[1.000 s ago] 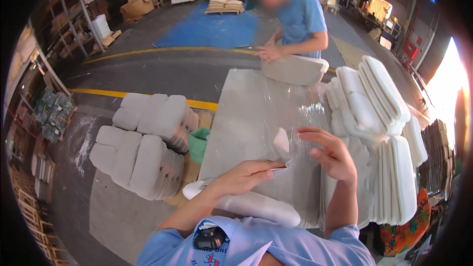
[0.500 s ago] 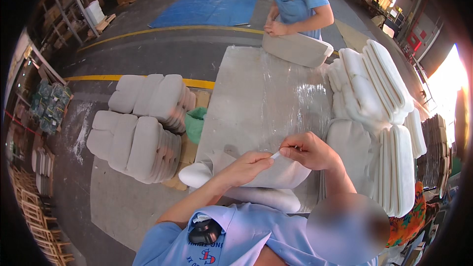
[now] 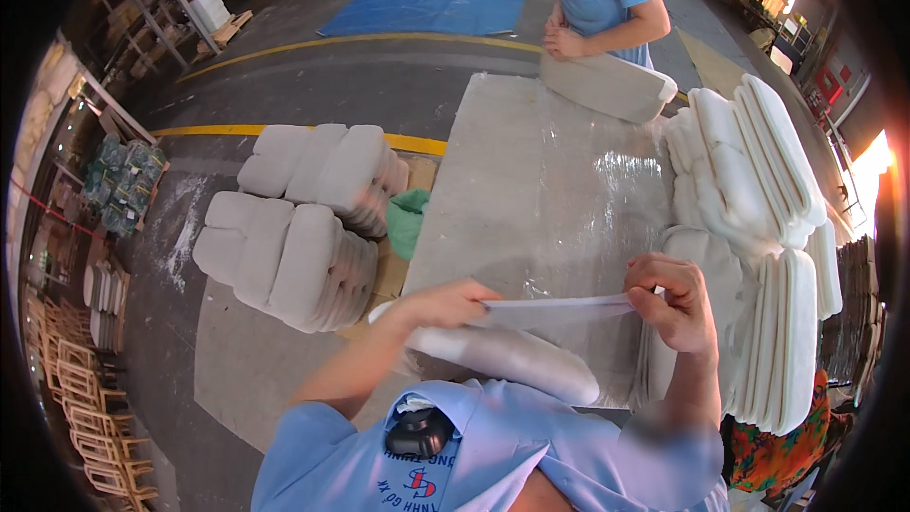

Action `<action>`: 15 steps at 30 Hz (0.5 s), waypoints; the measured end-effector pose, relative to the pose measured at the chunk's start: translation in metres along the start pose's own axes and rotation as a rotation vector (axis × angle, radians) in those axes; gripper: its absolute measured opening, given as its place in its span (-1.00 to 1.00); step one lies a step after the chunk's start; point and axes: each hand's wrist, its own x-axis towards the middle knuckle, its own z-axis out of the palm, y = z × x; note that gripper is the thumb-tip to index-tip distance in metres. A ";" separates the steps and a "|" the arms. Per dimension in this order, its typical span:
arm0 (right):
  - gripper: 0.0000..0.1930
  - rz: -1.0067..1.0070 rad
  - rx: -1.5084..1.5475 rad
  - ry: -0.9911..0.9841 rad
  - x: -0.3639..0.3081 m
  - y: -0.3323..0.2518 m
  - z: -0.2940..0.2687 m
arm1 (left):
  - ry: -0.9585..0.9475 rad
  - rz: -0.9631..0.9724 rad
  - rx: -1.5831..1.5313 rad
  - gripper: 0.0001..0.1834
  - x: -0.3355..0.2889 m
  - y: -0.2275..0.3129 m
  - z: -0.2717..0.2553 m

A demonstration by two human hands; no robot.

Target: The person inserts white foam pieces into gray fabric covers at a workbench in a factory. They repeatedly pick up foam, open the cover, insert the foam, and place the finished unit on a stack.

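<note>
A thin white strip (image 3: 559, 311) is stretched nearly level between my two hands, above the near end of the table. My left hand (image 3: 447, 304) is closed on its left end. At the other end, my right hand (image 3: 675, 301) pinches the strip between thumb and fingers. I cannot tell whether the strip is loose or the edge of a cover. Below it, close to my body, lies a long pale cushion (image 3: 512, 360) with rounded ends, partly hidden by my left forearm.
The table (image 3: 531, 180) is partly covered with clear film. Stacked white cushions (image 3: 749, 161) line its right side; grey cushion stacks (image 3: 284, 246) stand left, beside a green bag (image 3: 408, 223). Across the table, a person in blue (image 3: 607, 0) handles another cushion (image 3: 607, 85).
My hands have moved apart, the right one going right, and the strip is now drawn out between them. The grey cushion piece that lay under my hands no longer shows there.
</note>
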 end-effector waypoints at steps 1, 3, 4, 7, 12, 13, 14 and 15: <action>-0.96 -0.018 0.004 0.010 -0.001 -0.001 -0.002 | 0.011 -0.009 -0.083 -0.51 -0.002 -0.007 -0.008; -0.97 -0.053 0.011 0.034 -0.002 -0.002 -0.007 | 0.029 -0.027 -0.245 -0.50 -0.006 -0.015 -0.023; -0.96 -0.040 0.018 0.029 -0.005 -0.001 -0.009 | 0.007 -0.041 -0.236 -0.51 -0.006 -0.016 -0.027; -0.95 -0.007 0.047 0.008 -0.016 0.005 -0.015 | -0.027 -0.092 -0.158 -0.53 0.000 -0.022 -0.030; -0.90 -0.007 0.180 0.036 -0.032 0.011 -0.023 | 0.074 -0.284 0.136 -0.53 0.017 -0.034 -0.032; -0.89 0.001 0.161 0.046 -0.035 0.014 -0.025 | 0.126 -0.228 0.285 -0.55 0.020 -0.033 -0.032; -0.88 0.009 0.143 0.056 -0.037 0.018 -0.027 | 0.178 -0.170 0.434 -0.57 0.024 -0.032 -0.032; -0.87 0.010 0.131 0.065 -0.036 0.019 -0.027 | 0.238 -0.115 0.586 -0.58 0.023 -0.027 -0.034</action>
